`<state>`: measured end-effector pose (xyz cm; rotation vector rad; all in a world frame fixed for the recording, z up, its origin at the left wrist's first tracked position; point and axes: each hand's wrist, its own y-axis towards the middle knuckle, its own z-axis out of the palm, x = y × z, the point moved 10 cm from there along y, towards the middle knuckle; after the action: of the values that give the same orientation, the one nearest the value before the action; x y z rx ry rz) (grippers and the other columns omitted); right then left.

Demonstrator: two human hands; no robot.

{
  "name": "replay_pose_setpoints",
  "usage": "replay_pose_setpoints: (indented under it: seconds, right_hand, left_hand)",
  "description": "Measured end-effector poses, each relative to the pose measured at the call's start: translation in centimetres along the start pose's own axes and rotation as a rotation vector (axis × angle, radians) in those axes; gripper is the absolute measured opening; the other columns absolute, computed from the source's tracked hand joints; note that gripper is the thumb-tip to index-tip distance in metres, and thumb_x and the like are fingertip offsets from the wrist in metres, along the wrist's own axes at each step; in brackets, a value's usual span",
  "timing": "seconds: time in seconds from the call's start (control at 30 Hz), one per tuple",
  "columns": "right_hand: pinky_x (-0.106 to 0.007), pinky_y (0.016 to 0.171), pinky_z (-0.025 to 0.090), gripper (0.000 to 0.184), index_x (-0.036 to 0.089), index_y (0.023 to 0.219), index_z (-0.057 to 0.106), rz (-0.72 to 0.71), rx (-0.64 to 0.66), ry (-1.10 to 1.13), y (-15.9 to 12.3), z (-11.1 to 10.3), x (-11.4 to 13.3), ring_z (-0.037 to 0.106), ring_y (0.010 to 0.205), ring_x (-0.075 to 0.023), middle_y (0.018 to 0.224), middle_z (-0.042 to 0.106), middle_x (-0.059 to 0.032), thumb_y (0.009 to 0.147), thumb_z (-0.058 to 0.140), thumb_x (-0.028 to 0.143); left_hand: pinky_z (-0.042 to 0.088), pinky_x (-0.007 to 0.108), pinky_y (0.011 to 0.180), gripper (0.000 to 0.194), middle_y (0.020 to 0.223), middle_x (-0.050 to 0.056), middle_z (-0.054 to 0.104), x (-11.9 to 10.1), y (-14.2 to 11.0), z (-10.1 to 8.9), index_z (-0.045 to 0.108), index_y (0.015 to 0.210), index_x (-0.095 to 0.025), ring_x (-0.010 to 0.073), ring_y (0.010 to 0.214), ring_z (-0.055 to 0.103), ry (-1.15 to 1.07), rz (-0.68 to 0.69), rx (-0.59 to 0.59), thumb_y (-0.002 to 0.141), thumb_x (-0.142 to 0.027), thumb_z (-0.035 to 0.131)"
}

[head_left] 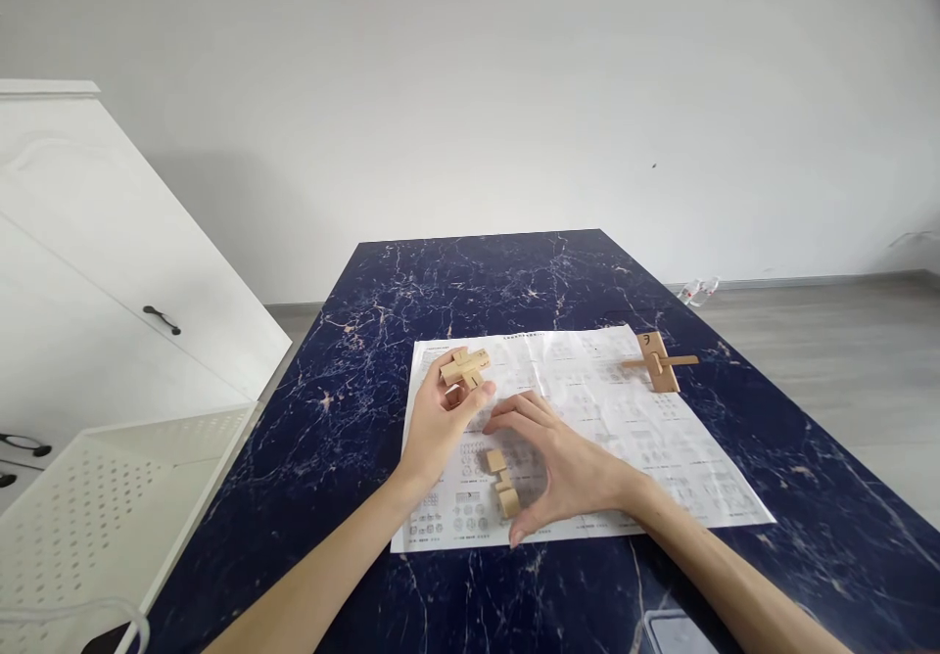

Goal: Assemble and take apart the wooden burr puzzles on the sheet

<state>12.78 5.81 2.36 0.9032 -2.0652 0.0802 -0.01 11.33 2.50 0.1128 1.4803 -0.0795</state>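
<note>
My left hand [439, 424] grips a partly joined wooden burr puzzle [464, 368] between thumb and fingers, raised over the left part of a printed instruction sheet [573, 380]. Dark marks show on the pale wood. My right hand [562, 458] is open, its thumb and fingers curved apart around the right side of a loose notched wooden puzzle piece [503, 485]. That piece lies on the sheet near its front edge. Whether the right thumb touches it, I cannot tell.
A flat wooden piece with a stick through it [661, 362] lies at the sheet's right edge. A phone-like object [676, 631] sits at the near table edge. The dark blue marbled table [470, 282] stands beside a white cabinet [132, 243]. Clear bottles [699, 291] are beyond its right edge.
</note>
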Motion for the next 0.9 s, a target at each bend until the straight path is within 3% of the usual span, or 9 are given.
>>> replay_pose_setpoints:
  seconds: [0.07, 0.23, 0.4, 0.57, 0.7, 0.9]
  right_hand:
    - [-0.052, 0.111, 0.046, 0.091, 0.025, 0.135, 0.060, 0.014, 0.038, -0.020, -0.2, 0.3, -0.1, 0.047, 0.130, -0.0346, 0.140, 0.054, -0.0114, 0.058, 0.100, 0.053]
    - [-0.053, 0.111, 0.046, 0.065, 0.025, 0.122, 0.070, 0.010, 0.063, -0.015, -0.2, 0.2, 0.4, 0.049, 0.130, -0.0352, 0.136, 0.059, -0.0099, 0.066, 0.097, 0.041]
    - [-0.051, 0.103, 0.052, 0.058, 0.027, 0.132, 0.066, 0.132, -0.134, 0.304, -0.2, -2.5, -1.3, 0.065, 0.115, -0.0303, 0.126, 0.070, -0.0087, 0.081, 0.090, 0.040]
    - [-0.047, 0.102, 0.052, 0.057, 0.025, 0.138, 0.066, 0.191, -0.263, 0.671, -1.0, -4.1, -3.6, 0.065, 0.114, -0.0299, 0.121, 0.071, -0.0097, 0.091, 0.080, 0.052]
    - [-0.045, 0.094, 0.052, 0.060, 0.022, 0.135, 0.071, 0.226, -0.230, 0.736, -1.2, -3.6, -4.3, 0.064, 0.099, -0.0271, 0.102, 0.070, -0.0082, 0.095, 0.068, 0.067]
    - [-0.048, 0.102, 0.052, 0.063, 0.022, 0.137, 0.069, 0.195, -0.122, 0.690, -0.6, -2.5, -2.9, 0.068, 0.112, -0.0303, 0.121, 0.074, -0.0126, 0.098, 0.061, 0.071]
  left_hand:
    - [0.046, 0.024, 0.064, 0.061, 0.109, 0.005, 0.070, -0.1, -0.1, 0.0, 0.058, 0.135, -0.023, 0.0121, 0.075, 0.057, -0.004, 0.000, -0.002, 0.083, -0.039, 0.086]
    - [0.051, 0.027, 0.072, 0.068, 0.111, 0.004, 0.072, 0.0, -0.2, 0.0, 0.056, 0.141, -0.028, 0.0127, 0.078, 0.060, -0.012, -0.013, -0.002, 0.082, -0.036, 0.088]
    - [0.056, 0.030, 0.080, 0.075, 0.119, 0.004, 0.070, -0.4, -0.5, 0.6, 0.053, 0.143, -0.032, 0.0151, 0.085, 0.065, -0.057, 0.003, 0.056, 0.079, -0.035, 0.091]
    - [0.054, 0.030, 0.073, 0.077, 0.115, 0.005, 0.070, -1.0, -1.3, 1.7, 0.052, 0.146, -0.035, 0.0175, 0.086, 0.065, 0.009, 0.081, 0.170, 0.080, -0.036, 0.092]
    - [0.050, 0.026, 0.065, 0.077, 0.106, 0.004, 0.069, -1.1, -2.1, 2.6, 0.052, 0.147, -0.034, 0.0142, 0.077, 0.059, 0.124, 0.101, 0.222, 0.081, -0.037, 0.091]
    - [0.048, 0.024, 0.057, 0.072, 0.103, 0.004, 0.070, -1.9, -2.7, 3.3, 0.057, 0.144, -0.032, 0.0128, 0.069, 0.055, 0.238, 0.174, 0.244, 0.080, -0.037, 0.090]
